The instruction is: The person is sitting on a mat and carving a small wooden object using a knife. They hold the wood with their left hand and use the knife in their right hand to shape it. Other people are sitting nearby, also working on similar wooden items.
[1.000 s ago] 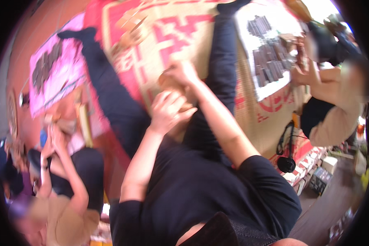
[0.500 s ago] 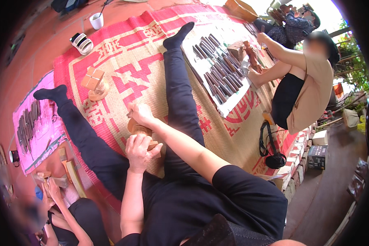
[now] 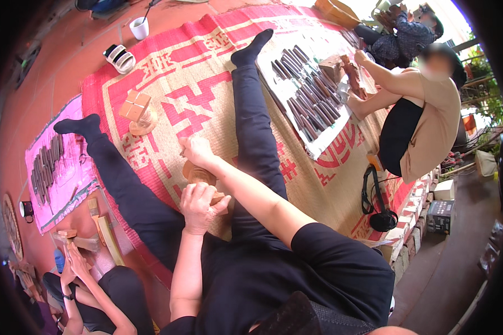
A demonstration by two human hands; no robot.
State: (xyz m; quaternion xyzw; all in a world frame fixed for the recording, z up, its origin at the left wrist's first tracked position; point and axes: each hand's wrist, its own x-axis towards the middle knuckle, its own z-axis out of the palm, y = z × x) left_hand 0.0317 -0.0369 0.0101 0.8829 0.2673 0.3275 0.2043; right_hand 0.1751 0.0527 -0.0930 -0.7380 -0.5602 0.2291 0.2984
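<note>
A white cup with a dark slender stick standing in it sits on red floor tiles beyond a red-and-straw patterned woven mat, while a dark mug with a pale rim stands at far left, its contents too small to make out. On the mat, a person dressed in black sits with legs spread, a rounded, light-brown wooden piece between the thighs and directly in the grip. The left hand closes around the near end of the wooden piece, its fingers covering part of it; the right hand bends over the far end, and whether its hidden fingers are clenched on anything cannot be told. The right forearm slants across beside the work. Farther out on the mat stands a pale wooden form topped by a square block. Rows of dark-handled tools lie on a white cloth to the right, and more on a pink cloth to the left. A co-worker in beige crouches beyond the white cloth; at lower left, another co-worker's hands meet near a small wooden block.
</note>
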